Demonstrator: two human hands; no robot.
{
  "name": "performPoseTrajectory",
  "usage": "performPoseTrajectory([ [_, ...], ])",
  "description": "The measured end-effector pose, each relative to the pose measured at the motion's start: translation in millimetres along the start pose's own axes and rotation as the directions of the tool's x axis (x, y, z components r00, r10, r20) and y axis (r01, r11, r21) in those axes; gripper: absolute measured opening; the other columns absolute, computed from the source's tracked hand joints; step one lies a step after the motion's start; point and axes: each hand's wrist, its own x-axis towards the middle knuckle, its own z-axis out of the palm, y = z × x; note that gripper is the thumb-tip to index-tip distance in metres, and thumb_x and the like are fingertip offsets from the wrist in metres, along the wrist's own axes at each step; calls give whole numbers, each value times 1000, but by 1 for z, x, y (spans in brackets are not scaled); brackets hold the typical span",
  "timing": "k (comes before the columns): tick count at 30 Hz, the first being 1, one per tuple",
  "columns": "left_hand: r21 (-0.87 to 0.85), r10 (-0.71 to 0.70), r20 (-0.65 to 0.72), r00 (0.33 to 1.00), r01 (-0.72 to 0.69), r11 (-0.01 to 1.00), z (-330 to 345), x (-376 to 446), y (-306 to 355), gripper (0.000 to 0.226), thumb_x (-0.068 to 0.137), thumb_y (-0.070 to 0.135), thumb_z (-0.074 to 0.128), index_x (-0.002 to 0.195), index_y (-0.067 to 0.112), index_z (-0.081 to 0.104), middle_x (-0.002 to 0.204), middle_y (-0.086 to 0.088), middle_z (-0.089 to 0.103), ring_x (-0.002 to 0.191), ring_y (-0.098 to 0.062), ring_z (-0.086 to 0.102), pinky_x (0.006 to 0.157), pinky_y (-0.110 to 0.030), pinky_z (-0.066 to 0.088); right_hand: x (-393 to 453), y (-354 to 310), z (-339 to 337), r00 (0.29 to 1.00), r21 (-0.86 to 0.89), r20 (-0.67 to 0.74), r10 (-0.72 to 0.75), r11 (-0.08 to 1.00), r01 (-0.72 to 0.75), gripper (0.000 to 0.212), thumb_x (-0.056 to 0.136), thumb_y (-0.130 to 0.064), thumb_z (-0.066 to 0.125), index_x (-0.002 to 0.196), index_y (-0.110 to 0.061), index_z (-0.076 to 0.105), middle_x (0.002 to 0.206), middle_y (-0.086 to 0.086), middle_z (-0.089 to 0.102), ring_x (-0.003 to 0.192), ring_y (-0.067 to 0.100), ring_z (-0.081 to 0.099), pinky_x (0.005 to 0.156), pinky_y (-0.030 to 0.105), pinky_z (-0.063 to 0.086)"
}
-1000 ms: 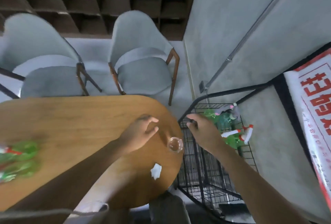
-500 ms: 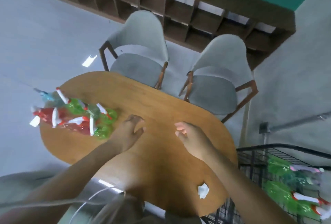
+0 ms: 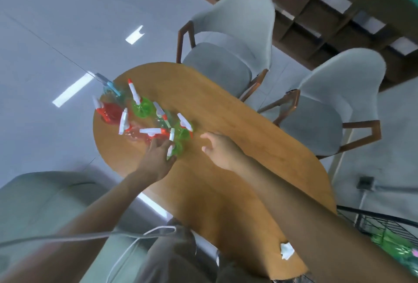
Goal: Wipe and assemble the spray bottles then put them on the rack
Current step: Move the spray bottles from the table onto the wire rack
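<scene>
Head view: oval wooden desk (image 3: 226, 181), cluster of red, green, blue spray bottles (image 3: 144, 115) standing at its far left end. Left hand (image 3: 158, 158) grasping nearest green bottle (image 3: 177, 147) in cluster. Right hand (image 3: 222, 150) just beside cluster, fingers relaxed, holding nothing. Crumpled white wipe (image 3: 286, 250) at near desk edge. Black wire rack (image 3: 384, 228) at lower right, green bottles inside.

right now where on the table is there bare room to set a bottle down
Bare wood runs between the right hand and the white wipe, and along the table edge by the chairs. Crowded: the spray bottles at the far end, where the left hand reaches.
</scene>
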Motion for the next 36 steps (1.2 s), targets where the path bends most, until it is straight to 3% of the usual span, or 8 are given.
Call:
performPoseTrajectory([
  [11,-24,-26,188,982,31,999,17,26,-9,55,102,37,57,154,21,44,159,-13,32,140,-39,41,116,-48,36,104,-33,26,984,-227,172,56,974,-16,53,106,-18,45,157,-30,35,160,8,27,135,30,47,106,37,45],
  [15,-38,-27,189,982,34,999,21,27,-11,53,103,38,55,151,17,47,161,-12,32,140,-36,44,115,-47,39,120,-35,32,977,-291,202,75,957,-14,54,106,-23,46,159,-26,32,156,9,36,130,31,51,100,39,48],
  [20,-31,-16,157,987,21,999,22,23,-8,44,102,37,55,139,12,58,152,-10,43,128,-35,54,106,-45,47,116,-28,36,980,-332,160,122,941,-63,57,104,-14,42,160,-22,31,146,9,49,121,32,57,89,37,50],
  [24,-26,-4,164,986,8,1000,22,16,0,42,102,35,56,135,10,59,146,-11,47,123,-36,57,104,-44,46,93,-9,34,978,-274,118,172,952,-134,53,101,-11,40,153,-19,42,143,11,55,116,33,60,94,42,54],
  [28,-19,33,180,983,-30,999,23,9,18,41,102,33,56,136,9,59,146,-13,47,122,-37,58,105,-43,45,55,15,24,969,-111,139,203,976,-189,63,102,-6,33,160,-30,30,156,0,47,107,32,64,89,37,54],
  [30,-14,61,189,980,-59,998,24,5,30,42,102,32,56,137,10,58,144,-14,48,120,-38,59,103,-42,46,33,31,19,969,-88,95,227,972,-219,54,102,-5,35,154,-19,43,148,6,55,109,34,63,84,34,50],
  [32,0,92,207,974,-94,996,26,1,46,44,102,31,56,141,11,55,142,-13,49,120,-37,59,102,-41,47,8,49,13,967,-42,33,252,967,-251,41,101,-4,38,135,-8,60,130,15,64,107,37,62,87,38,53],
  [36,13,163,223,961,-170,985,29,-7,84,40,102,34,55,138,20,59,140,-8,52,123,-31,58,105,-39,46,-49,79,0,947,108,-72,313,946,-304,43,101,-5,41,135,-21,64,132,4,61,109,29,63,91,42,55],
])
